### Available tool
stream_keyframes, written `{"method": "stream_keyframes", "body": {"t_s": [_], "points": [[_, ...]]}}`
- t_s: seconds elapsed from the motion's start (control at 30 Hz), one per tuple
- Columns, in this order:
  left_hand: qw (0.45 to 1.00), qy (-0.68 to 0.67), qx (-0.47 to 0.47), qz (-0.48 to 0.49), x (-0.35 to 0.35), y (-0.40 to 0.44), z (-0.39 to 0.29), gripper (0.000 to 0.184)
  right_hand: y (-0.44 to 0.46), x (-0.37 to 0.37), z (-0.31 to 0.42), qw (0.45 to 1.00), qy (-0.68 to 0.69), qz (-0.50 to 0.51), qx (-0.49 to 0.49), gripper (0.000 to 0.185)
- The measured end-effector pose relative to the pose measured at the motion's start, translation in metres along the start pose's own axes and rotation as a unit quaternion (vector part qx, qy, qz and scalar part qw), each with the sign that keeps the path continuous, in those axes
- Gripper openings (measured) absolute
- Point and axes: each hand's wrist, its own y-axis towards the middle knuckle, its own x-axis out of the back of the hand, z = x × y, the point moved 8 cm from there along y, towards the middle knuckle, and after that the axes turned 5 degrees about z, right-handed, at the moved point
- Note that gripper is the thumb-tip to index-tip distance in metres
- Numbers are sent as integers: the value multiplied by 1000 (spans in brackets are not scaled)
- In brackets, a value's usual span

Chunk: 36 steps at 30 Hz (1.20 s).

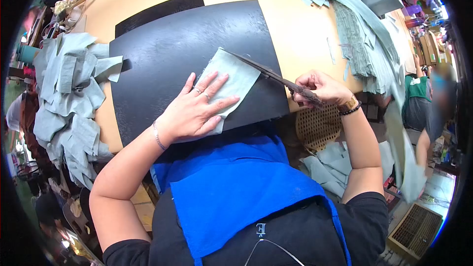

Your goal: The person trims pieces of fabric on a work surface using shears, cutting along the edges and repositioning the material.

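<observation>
My left hand [204,101] lies flat with its fingers spread on a pale green piece of cloth [236,72], pressing it against a black board [162,76]. In my right hand [320,87] is a pair of large dark scissors [276,76], gripped by the handles. The blades point to the left along the upper right edge of the cloth and look nearly closed. Part of the cloth is hidden under my left palm.
Crumpled pale green cloth pieces [74,79] are heaped at the left table edge. Long stacked strips [357,44] lie at the right, some hanging over the edge. A woven seat [318,128] stands below the table's right side. Another person [419,93] is at the far right.
</observation>
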Motion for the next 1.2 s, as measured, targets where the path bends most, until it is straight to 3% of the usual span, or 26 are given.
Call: {"method": "stream_keyframes", "body": {"t_s": [0.2,0.3,0.63,0.87,0.97,1.0,1.07,1.1,1.13,1.17,1.2], "points": [[1000,-3,-5,-19,-1,-1,1,52,-4,1,15,999,-41,0,-25,20],[1000,-5,-6,-25,1,-3,1,52,1,4,8,999,-39,-1,14,24],[999,29,-20,-34,3,-3,-4,52,18,3,18,993,-115,7,16,29],[998,25,-26,-54,3,-6,-5,52,-17,43,-3,978,-44,-179,95,27],[998,50,17,-37,-1,-5,1,61,-38,75,-20,935,-170,-305,56,26],[991,54,86,-87,3,-8,11,65,-50,77,-17,910,-210,-356,-23,24],[957,60,218,-184,7,-21,26,74,-61,80,-5,815,-384,-434,5,25],[954,54,241,-169,5,-22,29,78,-66,73,6,752,-465,-467,18,25],[951,48,265,-155,3,-23,31,81,-70,71,6,763,-446,-468,14,27],[946,42,290,-141,-1,-24,33,85,-74,65,15,740,-467,-482,38,30],[939,42,286,-188,2,-25,30,68,-75,49,34,716,-489,-495,62,33]]}}
